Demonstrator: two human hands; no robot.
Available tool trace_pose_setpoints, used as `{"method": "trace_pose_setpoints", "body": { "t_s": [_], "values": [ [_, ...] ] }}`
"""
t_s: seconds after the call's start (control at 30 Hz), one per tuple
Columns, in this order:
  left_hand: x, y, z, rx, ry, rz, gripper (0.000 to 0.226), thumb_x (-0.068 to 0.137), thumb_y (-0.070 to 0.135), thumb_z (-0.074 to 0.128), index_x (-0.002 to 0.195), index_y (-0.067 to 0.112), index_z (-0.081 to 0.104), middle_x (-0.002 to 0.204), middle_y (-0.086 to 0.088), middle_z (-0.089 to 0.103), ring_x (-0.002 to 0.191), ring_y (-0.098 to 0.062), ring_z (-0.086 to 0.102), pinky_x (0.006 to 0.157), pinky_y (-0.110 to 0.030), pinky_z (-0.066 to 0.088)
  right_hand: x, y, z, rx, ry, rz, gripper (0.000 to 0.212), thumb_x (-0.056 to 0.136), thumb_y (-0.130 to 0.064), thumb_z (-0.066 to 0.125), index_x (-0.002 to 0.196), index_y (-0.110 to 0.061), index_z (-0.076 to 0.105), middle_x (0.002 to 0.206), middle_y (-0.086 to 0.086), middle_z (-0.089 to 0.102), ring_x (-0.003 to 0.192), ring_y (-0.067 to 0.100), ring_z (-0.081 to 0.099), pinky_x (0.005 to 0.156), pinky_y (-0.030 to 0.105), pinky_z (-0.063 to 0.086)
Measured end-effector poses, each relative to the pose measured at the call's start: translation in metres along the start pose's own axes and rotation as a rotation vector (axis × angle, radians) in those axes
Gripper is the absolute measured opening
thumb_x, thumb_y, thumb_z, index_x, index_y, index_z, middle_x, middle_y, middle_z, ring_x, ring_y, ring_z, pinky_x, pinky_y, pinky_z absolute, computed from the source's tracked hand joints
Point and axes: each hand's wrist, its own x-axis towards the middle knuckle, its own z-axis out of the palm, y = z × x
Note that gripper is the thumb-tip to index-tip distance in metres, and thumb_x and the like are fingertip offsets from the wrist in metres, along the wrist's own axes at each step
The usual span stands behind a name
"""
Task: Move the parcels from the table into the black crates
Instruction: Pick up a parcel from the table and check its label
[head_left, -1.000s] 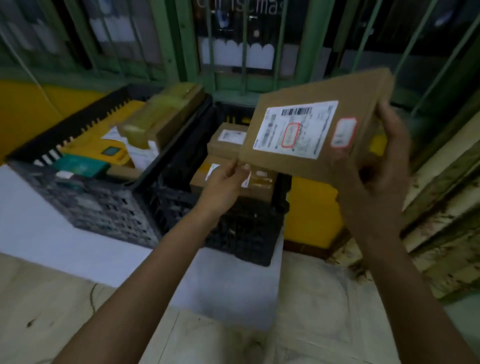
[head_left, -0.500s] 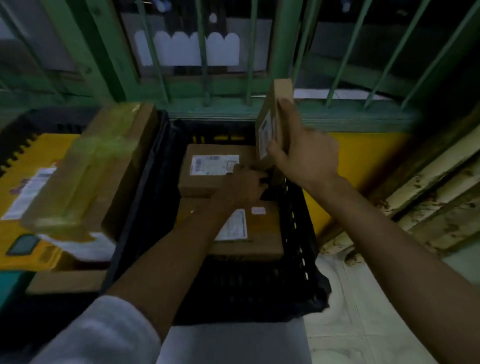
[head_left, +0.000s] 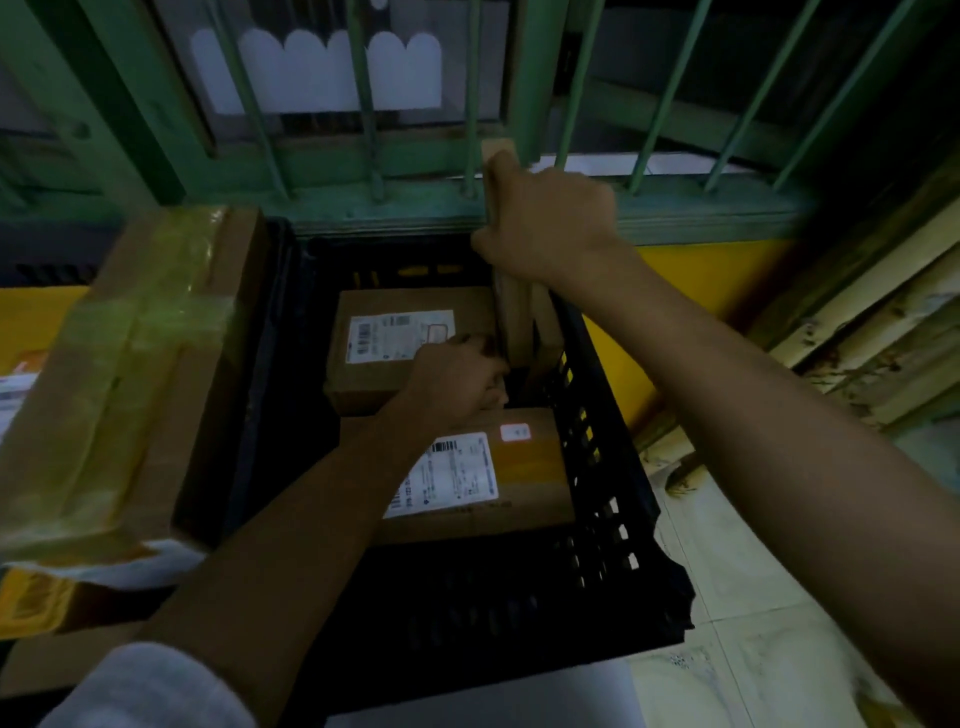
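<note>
A flat brown parcel (head_left: 514, 322) stands on edge inside the black crate (head_left: 597, 467), close to its right wall. My right hand (head_left: 545, 223) grips the parcel's top edge. My left hand (head_left: 457, 374) is low in the crate, fingers curled at the parcel's lower left edge. Two labelled cardboard parcels lie flat in the crate: one at the back (head_left: 405, 343) and one nearer me (head_left: 498, 473), partly hidden by my left arm.
A long taped cardboard box (head_left: 130, 374) lies over the neighbouring crate on the left, above yellow packages (head_left: 31, 597). Green window bars (head_left: 363, 104) and a sill stand right behind the crates. Pale tiled floor (head_left: 727, 597) lies to the right.
The parcel went from held up flat, label facing me, to standing on edge and sinking into the crate's right side. My view has moved closer over the crate.
</note>
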Motion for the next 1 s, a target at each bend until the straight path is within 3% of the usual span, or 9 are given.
{"method": "trace_pose_setpoints", "body": {
  "t_s": [0.17,0.37,0.5,0.57,0.67,0.73,0.83,0.9,1.0],
  "values": [
    [-0.002,0.008,0.004,0.052,0.020,-0.001,0.038,0.094,0.042,0.047,0.126,0.024,0.056,0.123,-0.004,0.057,0.111,-0.021,0.053,0.070,-0.029,0.034,0.016,-0.013,0.013,0.114,-0.066,-0.026,0.059,0.091,-0.043,0.050,0.139,-0.014,0.033,0.120,0.013,0.060,0.107,0.032,0.058,0.071,0.032,0.031],
    [-0.006,0.010,0.001,0.111,0.060,0.011,0.039,0.097,0.041,0.043,0.129,0.022,0.053,0.134,-0.003,0.052,0.114,-0.022,0.052,0.070,-0.029,0.031,0.009,0.026,0.016,0.186,-0.082,0.039,0.061,0.091,-0.045,0.051,0.142,-0.016,0.032,0.126,0.017,0.058,0.112,0.038,0.055,0.077,0.038,0.036],
    [-0.002,0.010,-0.004,0.114,0.057,0.027,0.036,0.096,0.042,0.045,0.122,0.019,0.056,0.129,-0.003,0.054,0.109,-0.022,0.054,0.067,-0.029,0.031,-0.001,0.035,0.050,0.220,-0.152,0.063,0.070,0.092,-0.044,0.050,0.150,-0.018,0.020,0.124,0.020,0.059,0.110,0.040,0.056,0.077,0.038,0.039],
    [0.001,0.011,-0.003,0.107,0.045,0.021,0.035,0.096,0.042,0.045,0.119,0.019,0.058,0.127,-0.002,0.055,0.108,-0.020,0.053,0.067,-0.029,0.031,0.008,0.033,0.059,0.194,-0.181,0.074,0.065,0.093,-0.044,0.048,0.148,-0.017,0.023,0.123,0.020,0.059,0.110,0.039,0.056,0.076,0.037,0.037],
    [0.006,0.014,0.000,0.091,0.016,-0.039,0.037,0.095,0.041,0.048,0.123,0.018,0.056,0.133,-0.003,0.050,0.118,-0.024,0.047,0.075,-0.033,0.037,0.025,0.032,0.062,0.066,-0.199,0.068,0.057,0.095,-0.047,0.043,0.142,-0.018,0.032,0.123,0.016,0.060,0.112,0.035,0.057,0.080,0.037,0.037],
    [0.007,0.014,0.003,0.080,0.000,-0.063,0.041,0.095,0.041,0.048,0.129,0.020,0.051,0.139,-0.003,0.045,0.125,-0.025,0.041,0.084,-0.038,0.040,0.022,0.030,0.080,-0.054,-0.277,0.061,0.059,0.096,-0.049,0.039,0.144,-0.017,0.028,0.126,0.014,0.059,0.115,0.033,0.055,0.088,0.038,0.036],
    [0.005,0.012,0.009,0.100,0.020,-0.100,0.045,0.094,0.043,0.048,0.134,0.021,0.047,0.141,-0.003,0.044,0.126,-0.024,0.040,0.091,-0.039,0.038,0.010,0.020,0.114,-0.308,-0.343,-0.043,0.075,0.095,-0.061,0.028,0.151,-0.012,0.019,0.147,0.017,0.039,0.137,0.033,0.033,0.112,0.051,0.016],
    [0.006,0.009,0.015,0.081,0.085,-0.113,0.049,0.090,0.045,0.055,0.131,0.019,0.049,0.136,-0.005,0.051,0.121,-0.025,0.047,0.089,-0.038,0.040,0.019,0.027,0.116,-0.358,-0.450,-0.155,0.095,0.087,-0.076,0.023,0.154,-0.010,0.008,0.161,0.011,0.009,0.148,0.030,0.004,0.113,0.060,-0.005],
    [0.008,0.006,0.021,0.091,0.157,-0.032,0.043,0.068,0.040,0.081,0.100,0.012,0.069,0.096,-0.011,0.069,0.086,-0.030,0.064,0.066,-0.036,0.049,0.041,0.047,0.106,-0.236,-0.778,-0.224,0.112,0.078,-0.082,0.040,0.152,-0.015,-0.013,0.160,-0.002,-0.013,0.149,0.022,-0.008,0.113,0.056,-0.010]
  ]
}}
